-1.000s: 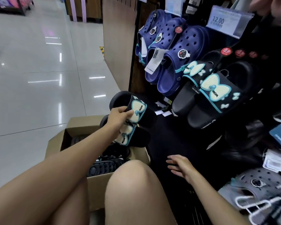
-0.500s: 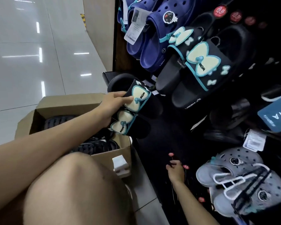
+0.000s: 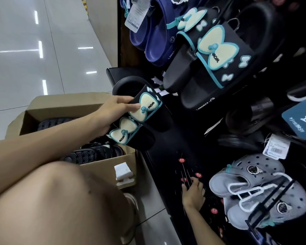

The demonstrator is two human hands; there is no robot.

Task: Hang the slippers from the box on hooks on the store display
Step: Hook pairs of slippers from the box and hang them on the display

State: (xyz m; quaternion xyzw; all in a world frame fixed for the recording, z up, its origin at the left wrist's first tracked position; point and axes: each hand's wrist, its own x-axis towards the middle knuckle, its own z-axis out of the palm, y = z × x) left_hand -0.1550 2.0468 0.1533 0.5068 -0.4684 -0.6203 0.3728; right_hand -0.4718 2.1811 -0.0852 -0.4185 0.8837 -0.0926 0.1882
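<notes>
While the store display (image 3: 175, 131) fills the right half of the view as a dark panel hung with footwear, the open cardboard box (image 3: 102, 165) sits on the pale floor (image 3: 34, 59) at its foot, dark slippers lying inside. Above, a hung pair of black slippers with cream bows (image 3: 210, 68) slants beside navy clogs (image 3: 154, 38), and grey clogs (image 3: 258, 191) hang low at the right (a white hanger looped across them). A bare knee (image 3: 60, 200) takes up the lower left. From there the left forearm stretches up and to the right over the box, and the left hand (image 3: 111, 112) grips the held pair of slippers (image 3: 141, 119), black with cream bows, just above the box's far edge and in front of the display; its fingers (image 3: 129, 107) curl over the upper strap, the thumb tucked under. Lower down, the right arm reaches in toward the display, and the right hand (image 3: 193, 191) rests its fingertips against thin wire hooks (image 3: 185, 172) with red tips, whether it pinches one cannot be told.
</notes>
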